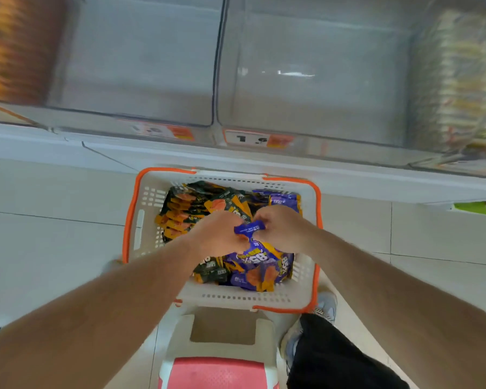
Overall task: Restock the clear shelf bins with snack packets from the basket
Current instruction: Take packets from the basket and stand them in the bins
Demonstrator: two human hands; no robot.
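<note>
A white basket (149, 242) with an orange rim sits on a stool below the shelf. It holds several snack packets: dark green ones (185, 209) on the left and purple ones (284, 199) on the right. Both hands reach into its middle. My left hand (218, 234) and my right hand (281, 228) grip a bunch of purple packets (260, 259) by its top end, fingers curled round it. Above, two clear shelf bins stand side by side: the left bin (141, 60) and the right bin (314, 80) look bare inside.
Price tags (258, 138) line the shelf edge under the bins. A bin of orange snacks (9, 49) is at far left, a bin of pale packets (460, 80) at far right. The stool (222, 341) and my shoe (327, 306) are on the tiled floor.
</note>
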